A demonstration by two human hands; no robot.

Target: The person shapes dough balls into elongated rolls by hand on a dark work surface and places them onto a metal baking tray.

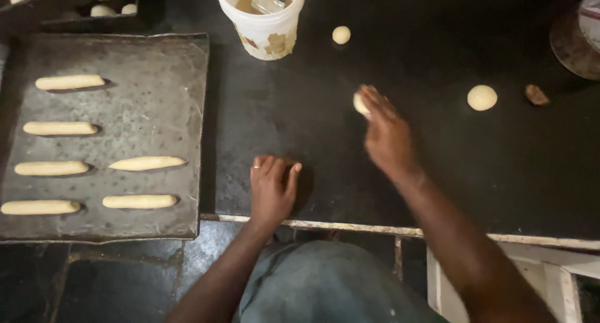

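Dark tray (187, 54) on the left has six dough sticks (70, 81) lying with their long axes left-right. Left hand (272, 188) rests on the black table (437, 173), fingers curled and holding nothing. White bucket (262, 32) sits up top. Right hand (386, 134) has a dough ball (360, 103) at its fingertips, pinched I think, kinda blurry. Another ball (482, 98) lies farther right, nearer that hand.
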